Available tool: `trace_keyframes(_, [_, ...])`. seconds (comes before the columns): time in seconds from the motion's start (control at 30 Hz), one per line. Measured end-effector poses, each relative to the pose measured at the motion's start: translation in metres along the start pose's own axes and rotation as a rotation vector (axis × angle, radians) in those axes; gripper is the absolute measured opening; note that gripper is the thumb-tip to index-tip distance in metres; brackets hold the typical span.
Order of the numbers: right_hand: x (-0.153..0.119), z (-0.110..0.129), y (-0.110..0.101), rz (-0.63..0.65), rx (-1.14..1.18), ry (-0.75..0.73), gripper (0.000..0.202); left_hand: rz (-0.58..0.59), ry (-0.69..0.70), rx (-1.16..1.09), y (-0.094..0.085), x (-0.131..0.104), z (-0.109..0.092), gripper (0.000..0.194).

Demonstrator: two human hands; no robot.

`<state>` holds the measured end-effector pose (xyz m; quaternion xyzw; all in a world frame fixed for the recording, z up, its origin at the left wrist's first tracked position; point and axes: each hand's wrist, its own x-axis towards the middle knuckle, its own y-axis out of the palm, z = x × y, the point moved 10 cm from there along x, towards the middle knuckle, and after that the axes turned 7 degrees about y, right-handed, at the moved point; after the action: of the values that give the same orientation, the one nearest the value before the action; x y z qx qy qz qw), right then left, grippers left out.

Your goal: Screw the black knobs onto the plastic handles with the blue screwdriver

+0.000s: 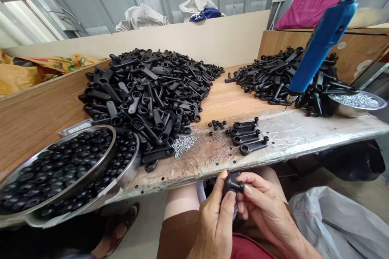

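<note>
Above my lap, just off the table's front edge, my left hand (217, 214) grips a black handle part (231, 184) between thumb and fingers. The fingers of my right hand (263, 198) are closed on the small knob at the right end of the same part. Several black crank handles (251, 146) lie in a row on the film-covered table edge, each with a ring at its left end and a knob at its right. Small black balls (217, 124) lie to their left, and a heap of short metal pins (184, 144) lies farther left.
A large pile of black handles (152, 85) covers the table's middle left, with another (270, 73) behind right. Steel bowls of black knobs (60, 166) stand front left. A blue electric screwdriver (322, 46) hangs at right over a bowl of screws (358, 101). A person's foot (121, 226) shows lower left.
</note>
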<state>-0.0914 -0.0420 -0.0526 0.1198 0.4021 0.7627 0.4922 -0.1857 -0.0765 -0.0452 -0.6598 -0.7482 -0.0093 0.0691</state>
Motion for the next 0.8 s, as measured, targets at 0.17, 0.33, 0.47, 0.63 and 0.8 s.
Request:
trace_keyframes(0.17, [0.002,-0.004,0.005,-0.015,-0.040,-0.014,0.018,-0.009,0.213,0.232,-0.010,0.001,-0.013,0.048])
trace_keyframes(0.33, [0.004,-0.003,0.007,-0.059,-0.064,-0.057,0.020,-0.137,0.525,0.502,-0.016,-0.006,-0.044,0.044])
trace_keyframes(0.47, [0.007,-0.007,0.008,-0.071,-0.075,-0.045,0.018,-0.195,0.681,0.680,-0.016,-0.011,-0.058,0.049])
trace_keyframes(0.63, [0.009,-0.012,0.009,-0.082,-0.080,-0.011,0.020,-0.185,0.729,0.746,-0.016,-0.012,-0.065,0.051])
trace_keyframes(0.8, [0.008,-0.010,0.011,-0.106,-0.081,-0.018,0.020,-0.224,0.800,0.855,-0.012,-0.018,-0.072,0.054])
